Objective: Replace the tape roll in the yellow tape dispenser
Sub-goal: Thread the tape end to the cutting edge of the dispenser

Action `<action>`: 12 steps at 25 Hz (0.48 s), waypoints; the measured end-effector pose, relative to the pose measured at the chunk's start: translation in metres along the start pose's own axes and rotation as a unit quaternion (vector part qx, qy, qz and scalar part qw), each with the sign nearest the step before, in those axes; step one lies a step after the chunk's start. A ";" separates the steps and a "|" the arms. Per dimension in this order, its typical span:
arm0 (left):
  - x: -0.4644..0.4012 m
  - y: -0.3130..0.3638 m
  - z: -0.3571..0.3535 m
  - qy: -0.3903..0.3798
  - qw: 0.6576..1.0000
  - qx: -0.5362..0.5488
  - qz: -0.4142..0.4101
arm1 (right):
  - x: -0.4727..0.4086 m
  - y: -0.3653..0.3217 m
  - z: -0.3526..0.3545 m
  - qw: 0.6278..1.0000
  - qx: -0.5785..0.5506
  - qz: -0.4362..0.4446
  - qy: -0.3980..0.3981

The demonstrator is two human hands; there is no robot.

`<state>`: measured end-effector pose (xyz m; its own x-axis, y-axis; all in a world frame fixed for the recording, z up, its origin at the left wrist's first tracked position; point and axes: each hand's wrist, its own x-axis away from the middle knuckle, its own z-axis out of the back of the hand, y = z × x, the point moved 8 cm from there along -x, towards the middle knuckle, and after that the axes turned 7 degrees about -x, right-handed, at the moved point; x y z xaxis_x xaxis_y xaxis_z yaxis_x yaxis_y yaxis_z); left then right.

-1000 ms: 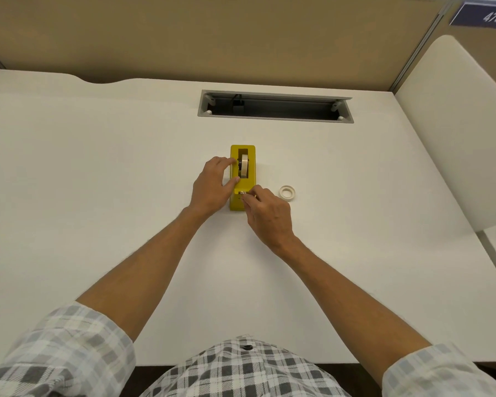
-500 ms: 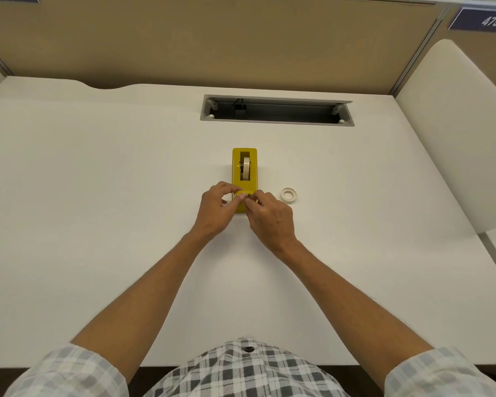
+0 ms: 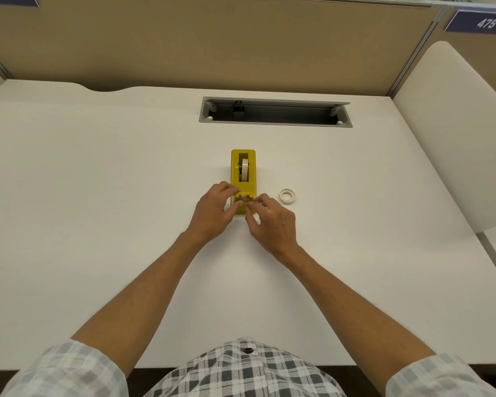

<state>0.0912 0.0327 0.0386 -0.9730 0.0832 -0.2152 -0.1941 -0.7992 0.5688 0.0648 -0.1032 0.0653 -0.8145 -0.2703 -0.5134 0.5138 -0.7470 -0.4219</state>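
The yellow tape dispenser (image 3: 242,184) stands on the white desk (image 3: 98,196), its cutter end towards me. A tape roll (image 3: 244,169) sits upright in its slot. My left hand (image 3: 214,212) holds the dispenser's near end from the left, fingertips on top by the cutter. My right hand (image 3: 271,223) is at the same end from the right, thumb and forefinger pinched on what looks like the loose tape end. The near end of the dispenser is partly hidden by my fingers. A small white tape roll (image 3: 287,195) lies flat on the desk just right of the dispenser.
A grey cable slot (image 3: 275,112) is cut into the desk behind the dispenser. A tan partition wall (image 3: 212,44) closes the back, and a white curved divider (image 3: 453,133) stands on the right.
My left hand slid from the dispenser's side by the roll down to the near cutter end. My right hand stayed at that end, and both hands now meet there.
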 end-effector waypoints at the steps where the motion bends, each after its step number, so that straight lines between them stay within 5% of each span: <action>1: 0.001 0.001 0.000 0.003 1.000 -0.022 -0.012 | -0.002 0.006 0.003 0.999 -0.028 -0.036 0.011; 4: 0.001 0.002 0.001 0.013 1.000 -0.015 -0.013 | -0.011 0.017 0.002 0.993 -0.063 -0.101 -0.003; 12: -0.002 0.002 0.004 0.006 1.000 0.011 -0.006 | -0.024 0.019 -0.006 0.994 -0.051 -0.069 -0.074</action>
<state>0.0923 0.0330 0.0436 -0.9690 0.0861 -0.2317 -0.2091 -0.7854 0.5826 0.0958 -0.1074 0.0650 -0.9060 -0.2612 -0.3332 0.4128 -0.7195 -0.5585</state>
